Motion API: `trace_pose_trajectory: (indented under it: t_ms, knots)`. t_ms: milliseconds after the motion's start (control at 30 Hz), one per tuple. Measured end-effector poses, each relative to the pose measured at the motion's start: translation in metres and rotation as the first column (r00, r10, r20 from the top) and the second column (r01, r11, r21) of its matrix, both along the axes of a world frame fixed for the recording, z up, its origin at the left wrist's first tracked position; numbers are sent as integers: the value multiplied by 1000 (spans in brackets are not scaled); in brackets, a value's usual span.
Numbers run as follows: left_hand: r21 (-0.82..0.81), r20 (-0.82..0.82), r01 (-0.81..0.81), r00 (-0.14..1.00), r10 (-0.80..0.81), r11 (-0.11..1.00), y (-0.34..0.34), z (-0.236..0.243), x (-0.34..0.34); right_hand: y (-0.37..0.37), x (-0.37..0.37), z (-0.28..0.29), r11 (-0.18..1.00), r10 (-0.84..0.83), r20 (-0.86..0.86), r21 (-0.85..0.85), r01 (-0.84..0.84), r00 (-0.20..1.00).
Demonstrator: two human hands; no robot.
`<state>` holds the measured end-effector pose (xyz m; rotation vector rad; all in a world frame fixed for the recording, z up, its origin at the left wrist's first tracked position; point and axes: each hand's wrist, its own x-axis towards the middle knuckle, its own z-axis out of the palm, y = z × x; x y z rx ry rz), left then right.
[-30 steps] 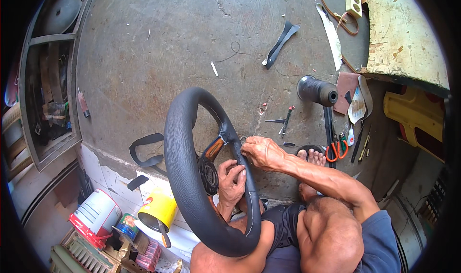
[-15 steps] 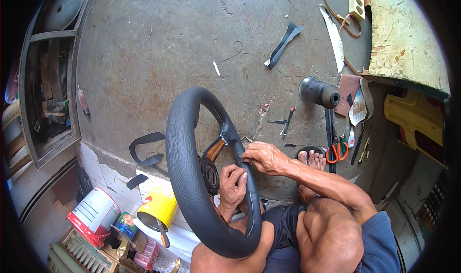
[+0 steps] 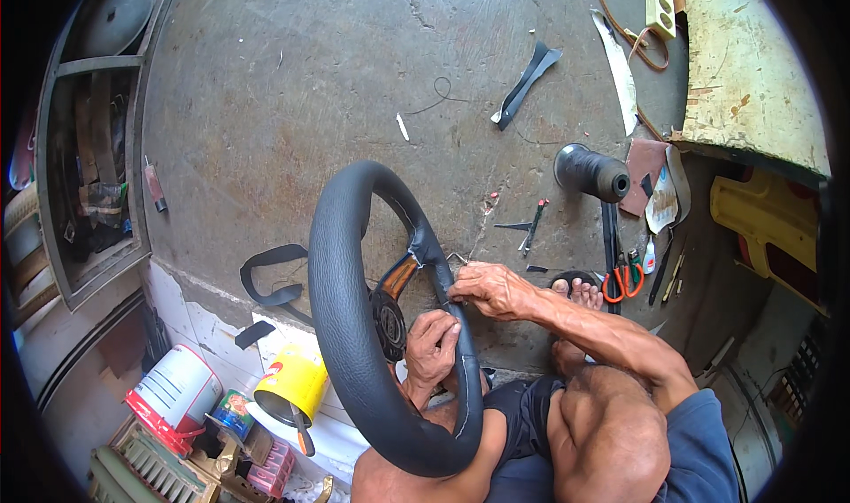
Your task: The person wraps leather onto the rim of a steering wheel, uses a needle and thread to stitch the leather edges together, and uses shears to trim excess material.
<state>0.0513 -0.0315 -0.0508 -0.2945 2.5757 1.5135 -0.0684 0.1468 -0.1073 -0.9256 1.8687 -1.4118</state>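
Note:
A steering wheel wrapped in black grained leather stands tilted on my lap, its brown and black spoke and hub showing through the middle. Light stitching runs along the inner seam of the cover. My left hand comes through the ring, its fingers bent and gripping the inner rim at the seam. Just above it, my right hand is closed in a pinch against the same rim. A thin bent piece sticks out beside its knuckles; what lies between those fingertips is hidden.
A dark thread spool stands on the concrete floor, with orange-handled scissors nearer my foot. Leather scraps lie beyond. To the left are a yellow can, a white bucket and a metal-framed cabinet.
Hardly anything differs. Both hands keep their places on the rim, and the view has shifted very slightly.

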Motion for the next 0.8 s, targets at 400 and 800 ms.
trace_pose_trajectory:
  t_ms: [400,800]
  knots:
    - [28,-15,39,999,-38,999,-1,14,-8,-5,6,17,977,-148,12,159,144,989]
    - [256,114,117,982,-150,960,-5,29,-15,6,1,20,958,-188,-35,215,191,981]
